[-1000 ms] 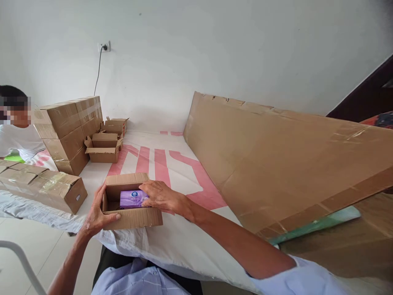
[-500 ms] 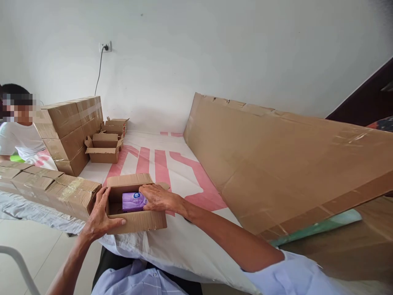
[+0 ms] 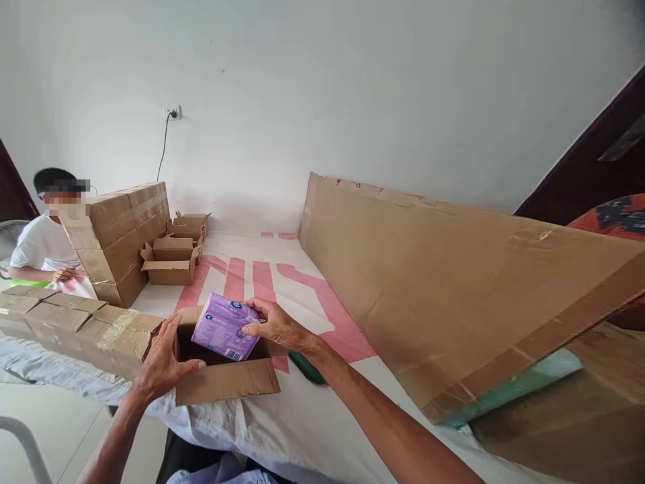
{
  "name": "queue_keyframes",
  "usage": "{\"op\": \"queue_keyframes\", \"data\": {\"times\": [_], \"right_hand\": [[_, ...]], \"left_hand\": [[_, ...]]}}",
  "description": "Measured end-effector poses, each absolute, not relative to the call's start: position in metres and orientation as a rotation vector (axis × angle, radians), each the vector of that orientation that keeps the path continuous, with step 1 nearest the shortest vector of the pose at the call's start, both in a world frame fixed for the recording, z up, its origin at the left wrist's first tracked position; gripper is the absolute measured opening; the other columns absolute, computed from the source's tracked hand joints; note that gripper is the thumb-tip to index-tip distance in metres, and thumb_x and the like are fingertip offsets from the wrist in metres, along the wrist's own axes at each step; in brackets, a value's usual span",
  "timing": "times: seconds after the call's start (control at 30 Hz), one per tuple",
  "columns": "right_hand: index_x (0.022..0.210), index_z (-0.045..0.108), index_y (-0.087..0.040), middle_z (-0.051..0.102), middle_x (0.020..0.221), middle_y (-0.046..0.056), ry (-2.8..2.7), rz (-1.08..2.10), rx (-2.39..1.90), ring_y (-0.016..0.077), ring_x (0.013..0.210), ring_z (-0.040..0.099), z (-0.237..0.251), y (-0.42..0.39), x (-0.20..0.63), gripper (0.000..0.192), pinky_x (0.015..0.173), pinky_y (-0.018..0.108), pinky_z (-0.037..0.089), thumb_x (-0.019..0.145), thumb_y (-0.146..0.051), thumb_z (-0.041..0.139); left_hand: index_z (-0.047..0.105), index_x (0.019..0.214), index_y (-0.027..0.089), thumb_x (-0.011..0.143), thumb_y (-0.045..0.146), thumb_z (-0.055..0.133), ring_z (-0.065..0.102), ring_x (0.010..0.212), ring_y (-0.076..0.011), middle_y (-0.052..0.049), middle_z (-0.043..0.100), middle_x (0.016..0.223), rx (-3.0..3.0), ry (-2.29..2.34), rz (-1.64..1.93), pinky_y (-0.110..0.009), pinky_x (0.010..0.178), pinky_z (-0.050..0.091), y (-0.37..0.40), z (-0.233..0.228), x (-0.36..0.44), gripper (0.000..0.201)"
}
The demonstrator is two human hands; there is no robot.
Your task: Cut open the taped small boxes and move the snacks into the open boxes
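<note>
My right hand [image 3: 275, 325] pinches the right end of a purple pack of tissues [image 3: 220, 329], thumb on the near face. The pack is tilted above the opening of a small cardboard box [image 3: 226, 382], its lower edge inside the walls. My left hand [image 3: 164, 359] grips the left corner of that box, fingers along the left side and thumb over the near flap. The box stands on the table with its flaps spread. Its inside is dark and partly hidden by the pack.
Taped boxes [image 3: 118, 329] line the table's left front edge. Stacked closed boxes [image 3: 111, 235] stand behind, beside open boxes [image 3: 168, 262]. A big cardboard sheet [image 3: 453, 289] slants along the right. A dark green object [image 3: 306, 368] lies by my right forearm. Another person [image 3: 45, 249] sits at far left.
My right hand has raised the tissue pack from inside the box and tilted it up. My left hand stays on the box. The view has tipped upward a little.
</note>
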State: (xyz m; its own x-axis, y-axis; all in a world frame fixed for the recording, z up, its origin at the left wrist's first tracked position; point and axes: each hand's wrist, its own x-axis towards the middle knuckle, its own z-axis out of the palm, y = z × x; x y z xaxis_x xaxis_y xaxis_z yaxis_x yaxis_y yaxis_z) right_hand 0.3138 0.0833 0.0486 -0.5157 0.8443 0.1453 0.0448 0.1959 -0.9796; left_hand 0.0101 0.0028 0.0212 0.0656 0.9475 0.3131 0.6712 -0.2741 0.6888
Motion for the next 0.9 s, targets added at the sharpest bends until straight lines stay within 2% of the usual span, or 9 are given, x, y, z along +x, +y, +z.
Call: {"op": "queue_keyframes", "data": {"times": [0.13, 0.23, 0.37, 0.47, 0.6, 0.73, 0.9], "right_hand": [[0.109, 0.073, -0.020, 0.077, 0.106, 0.004, -1.575, 1.479, -0.763, 0.0232, 0.099, 0.070, 0.045, 0.084, 0.312, 0.048, 0.091, 0.037, 0.053, 0.069, -0.041, 0.089], [0.109, 0.074, -0.020, 0.078, 0.103, 0.004, -1.487, 1.547, -0.709, 0.0236, 0.097, 0.071, 0.043, 0.088, 0.308, 0.050, 0.089, 0.037, 0.054, 0.069, -0.045, 0.090], [0.110, 0.072, -0.020, 0.078, 0.103, 0.006, -1.425, 1.542, -0.681, 0.0225, 0.090, 0.071, 0.038, 0.098, 0.300, 0.054, 0.083, 0.036, 0.053, 0.071, -0.052, 0.092], [0.119, 0.068, -0.021, 0.077, 0.105, 0.006, -1.342, 1.483, -0.692, 0.0225, 0.091, 0.071, 0.035, 0.101, 0.293, 0.063, 0.081, 0.036, 0.054, 0.076, -0.062, 0.087], [0.135, 0.062, -0.024, 0.075, 0.121, 0.009, -1.318, 1.423, -0.691, 0.0251, 0.104, 0.071, 0.026, 0.098, 0.282, 0.071, 0.086, 0.038, 0.057, 0.082, -0.070, 0.078], [0.141, 0.063, -0.026, 0.074, 0.126, 0.010, -1.356, 1.420, -0.696, 0.0270, 0.108, 0.071, 0.012, 0.099, 0.269, 0.075, 0.080, 0.038, 0.061, 0.081, -0.070, 0.078], [0.135, 0.071, -0.028, 0.075, 0.127, 0.008, -1.314, 1.378, -0.664, 0.0273, 0.106, 0.071, 0.003, 0.104, 0.263, 0.068, 0.080, 0.039, 0.062, 0.082, -0.070, 0.075]], "left_hand": [[0.057, 0.152, 0.021, 0.067, 0.058, 0.092, 0.052, 0.145, -0.0469, -0.020, 0.056, 0.159, 1.779, 1.431, 1.129, -0.062, 0.121, 0.041, 0.012, 0.038, 0.018, 0.098], [0.064, 0.145, 0.023, 0.070, 0.057, 0.092, 0.058, 0.140, -0.0452, -0.018, 0.062, 0.154, 1.640, 1.155, 1.091, -0.057, 0.112, 0.051, 0.019, 0.051, 0.028, 0.087], [0.066, 0.144, 0.022, 0.078, 0.046, 0.090, 0.065, 0.132, -0.0398, -0.014, 0.073, 0.140, 1.489, 0.840, 1.014, -0.049, 0.110, 0.052, 0.027, 0.065, 0.039, 0.075], [0.072, 0.136, 0.018, 0.076, 0.043, 0.091, 0.070, 0.124, -0.0380, -0.012, 0.079, 0.129, 1.413, 0.842, 1.066, -0.046, 0.107, 0.054, 0.032, 0.064, 0.042, 0.067], [0.079, 0.125, 0.017, 0.080, 0.050, 0.087, 0.075, 0.113, -0.0349, -0.012, 0.082, 0.118, 1.308, 0.913, 1.225, -0.041, 0.097, 0.058, 0.040, 0.051, 0.041, 0.057], [0.078, 0.128, 0.020, 0.082, 0.055, 0.084, 0.072, 0.118, -0.0333, -0.012, 0.081, 0.123, 1.273, 0.990, 1.324, -0.036, 0.091, 0.058, 0.047, 0.044, 0.039, 0.058], [0.072, 0.139, 0.023, 0.082, 0.049, 0.085, 0.064, 0.133, -0.0363, -0.012, 0.074, 0.139, 1.329, 0.966, 1.204, -0.038, 0.098, 0.056, 0.050, 0.046, 0.031, 0.064]]}}
